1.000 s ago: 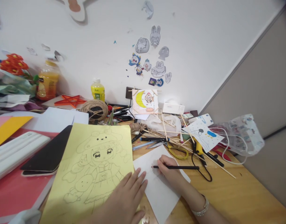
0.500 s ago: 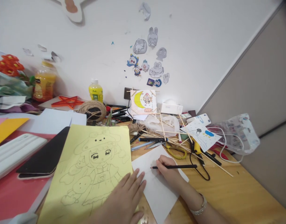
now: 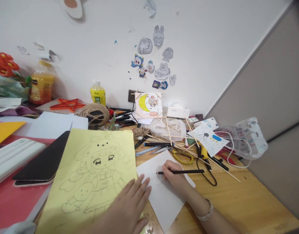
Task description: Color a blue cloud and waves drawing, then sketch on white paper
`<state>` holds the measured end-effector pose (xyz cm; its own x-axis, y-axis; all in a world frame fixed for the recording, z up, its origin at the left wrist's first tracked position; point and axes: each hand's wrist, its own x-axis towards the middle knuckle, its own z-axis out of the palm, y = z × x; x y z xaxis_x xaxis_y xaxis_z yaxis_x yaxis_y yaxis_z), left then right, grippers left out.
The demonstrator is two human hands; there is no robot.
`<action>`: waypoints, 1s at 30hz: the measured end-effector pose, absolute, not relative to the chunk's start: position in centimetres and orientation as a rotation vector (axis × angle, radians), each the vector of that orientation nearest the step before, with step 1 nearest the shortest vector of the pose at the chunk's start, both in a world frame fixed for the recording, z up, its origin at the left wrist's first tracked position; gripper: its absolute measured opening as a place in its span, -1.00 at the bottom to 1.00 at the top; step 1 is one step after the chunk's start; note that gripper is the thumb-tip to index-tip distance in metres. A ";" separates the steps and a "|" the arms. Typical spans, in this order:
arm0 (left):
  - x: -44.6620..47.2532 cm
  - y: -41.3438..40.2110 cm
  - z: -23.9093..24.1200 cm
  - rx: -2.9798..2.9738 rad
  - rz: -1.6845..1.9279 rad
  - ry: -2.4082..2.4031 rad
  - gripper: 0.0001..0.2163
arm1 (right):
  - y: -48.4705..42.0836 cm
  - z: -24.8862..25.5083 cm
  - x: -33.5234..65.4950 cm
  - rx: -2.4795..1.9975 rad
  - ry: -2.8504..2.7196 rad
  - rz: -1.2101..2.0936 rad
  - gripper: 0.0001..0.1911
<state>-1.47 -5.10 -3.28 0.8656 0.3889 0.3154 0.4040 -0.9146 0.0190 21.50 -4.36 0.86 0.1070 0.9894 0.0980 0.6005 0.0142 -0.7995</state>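
The pencil [image 3: 188,171] lies over the white sheet [image 3: 161,201], its tip toward 9 o'clock, its tail toward 3. Your right hand [image 3: 175,177] pinches it near the tip; whether this touches paper, I cannot surely tell. Your left hand [image 3: 128,203], fingers loosely spread, rests at 8 o'clock, across the yellow sheet [image 3: 104,146].

Seemingly a home craft corner: cartoon cutouts [image 3: 162,72] on the wall [image 3: 208,42]; twine [image 3: 99,108], scissors [image 3: 186,163], yellow drawing [image 3: 92,175] on the counter [image 3: 237,201].
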 end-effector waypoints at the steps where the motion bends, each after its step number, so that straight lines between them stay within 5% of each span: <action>1: -1.4 -5.1 -3.1 -2.985 -0.489 -0.630 -0.40 | -4.4 0.9 21.5 -1.672 -1.574 0.687 -0.68; 30: -1.4 -5.3 -1.4 -2.990 -0.458 -0.620 -0.44 | -4.6 1.5 21.2 -1.654 -1.597 0.766 -0.69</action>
